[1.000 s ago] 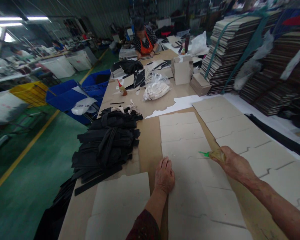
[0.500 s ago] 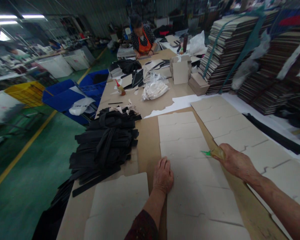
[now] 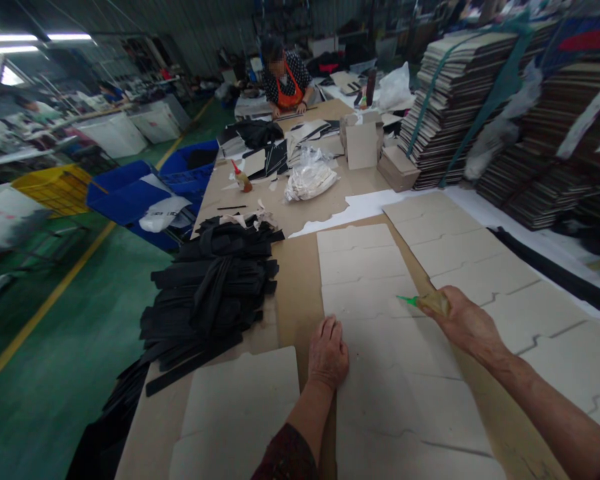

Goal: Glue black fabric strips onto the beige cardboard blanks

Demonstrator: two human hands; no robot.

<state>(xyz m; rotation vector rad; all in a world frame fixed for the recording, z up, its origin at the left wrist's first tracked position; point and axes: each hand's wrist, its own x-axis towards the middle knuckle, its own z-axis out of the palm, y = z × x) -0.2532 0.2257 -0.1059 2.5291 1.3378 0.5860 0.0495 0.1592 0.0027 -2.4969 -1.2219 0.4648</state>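
My right hand [image 3: 467,327] is wrapped round a yellowish squeeze glue bottle [image 3: 435,304]. Its green nozzle points left, over the middle row of overlapping beige cardboard pieces [image 3: 370,340]; whether the tip touches the card I cannot tell. My left hand [image 3: 329,352] lies flat on the left edge of that row, fingers stretched out and nothing held. To its left are more cardboard pieces [image 3: 245,393], and beyond them a heap of black fabric strips [image 3: 215,287]. Another overlapping row of cardboard [image 3: 473,257] runs along the right side, partly behind my right forearm.
Farther up the table [image 3: 300,267] lie a plastic bag [image 3: 310,177] and a red-tipped glue bottle [image 3: 242,179]. Tall strapped board stacks [image 3: 455,100] stand at the right. Blue bins [image 3: 125,197] flank the left edge. A co-worker in an orange apron [image 3: 290,87] is at the far end.
My right hand has moved the glue bottle slightly left across the card. My left hand stays on the row's edge.
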